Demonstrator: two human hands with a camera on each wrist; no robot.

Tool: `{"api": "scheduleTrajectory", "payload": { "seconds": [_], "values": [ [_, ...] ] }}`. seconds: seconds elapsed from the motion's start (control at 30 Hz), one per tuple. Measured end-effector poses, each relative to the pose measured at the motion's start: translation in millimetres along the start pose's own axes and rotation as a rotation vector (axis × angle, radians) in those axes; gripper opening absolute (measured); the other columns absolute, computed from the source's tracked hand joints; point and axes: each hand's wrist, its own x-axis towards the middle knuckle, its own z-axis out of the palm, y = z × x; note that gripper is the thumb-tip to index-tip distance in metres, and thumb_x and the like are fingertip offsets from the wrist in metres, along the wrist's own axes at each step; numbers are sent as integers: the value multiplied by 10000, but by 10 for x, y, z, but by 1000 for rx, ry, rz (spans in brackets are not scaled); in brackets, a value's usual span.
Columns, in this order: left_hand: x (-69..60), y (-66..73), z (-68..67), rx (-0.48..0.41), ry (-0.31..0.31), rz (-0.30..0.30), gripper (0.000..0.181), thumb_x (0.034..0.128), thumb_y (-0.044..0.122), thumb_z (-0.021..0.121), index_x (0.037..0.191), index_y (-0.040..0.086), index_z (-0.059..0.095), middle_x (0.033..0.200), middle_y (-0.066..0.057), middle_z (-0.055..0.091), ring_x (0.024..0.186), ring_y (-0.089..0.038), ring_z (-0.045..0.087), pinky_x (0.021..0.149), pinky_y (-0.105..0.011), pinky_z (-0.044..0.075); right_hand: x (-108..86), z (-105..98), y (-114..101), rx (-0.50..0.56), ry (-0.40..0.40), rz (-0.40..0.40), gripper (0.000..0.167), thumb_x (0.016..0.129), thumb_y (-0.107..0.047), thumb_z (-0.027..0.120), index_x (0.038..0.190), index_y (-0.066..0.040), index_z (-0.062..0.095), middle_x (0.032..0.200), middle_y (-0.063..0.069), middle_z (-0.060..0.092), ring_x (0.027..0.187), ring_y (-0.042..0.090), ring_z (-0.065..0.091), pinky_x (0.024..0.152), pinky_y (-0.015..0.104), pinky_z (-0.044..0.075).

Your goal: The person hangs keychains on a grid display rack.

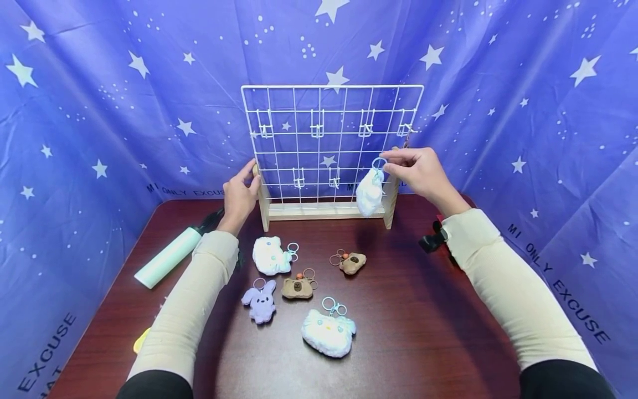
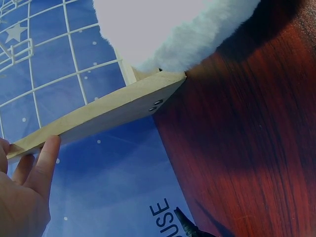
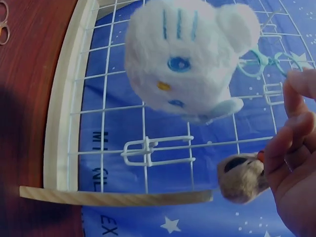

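My right hand [image 1: 418, 172] pinches the ring of a white plush cat keychain [image 1: 370, 194], which hangs in front of the white wire grid rack [image 1: 327, 152]. In the right wrist view, the plush's face has blue eyes and a yellow nose. A brown plush keychain [image 3: 242, 180] shows beside that hand; what holds it is hidden. At the rack's left side, my left hand [image 1: 240, 197] grips the wooden post [image 2: 98, 108] with thumb and fingers. Several white hooks [image 1: 317, 130] are on the grid. A white fluffy shape [image 2: 168, 29] fills the upper left wrist view, too close to identify.
On the table lie two white plush cats [image 1: 271, 256] [image 1: 329, 333], a lavender plush bunny [image 1: 261, 303], and two brown plush keychains [image 1: 297, 288] [image 1: 353, 263]. A mint-green cylinder [image 1: 169, 257] lies left. Something yellow [image 1: 141, 341] shows by the left sleeve. A starry curtain [image 1: 199, 72] surrounds the table.
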Motion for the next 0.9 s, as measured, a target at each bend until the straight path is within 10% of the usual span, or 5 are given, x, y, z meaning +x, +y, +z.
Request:
{"api": "scheduleTrajectory", "payload": {
  "seconds": [0.6,0.9],
  "values": [
    [-29,-20,13,2,-9,-7,469,1008,245,634,1466,316,565,1189,-105,756,814,-281,752,629,-380,636,147,205,-258,110,133,51,281,915,-168,742,1190,-115,773,927,-2,776,796,30,614,647,156,486],
    [-1,-7,2,27,25,37,468,995,230,655,1455,271,583,1181,-117,759,1013,-306,730,806,-444,627,265,220,-347,119,231,65,272,903,-178,748,1172,-154,786,777,-178,680,844,16,620,722,151,488]
  ]
}}
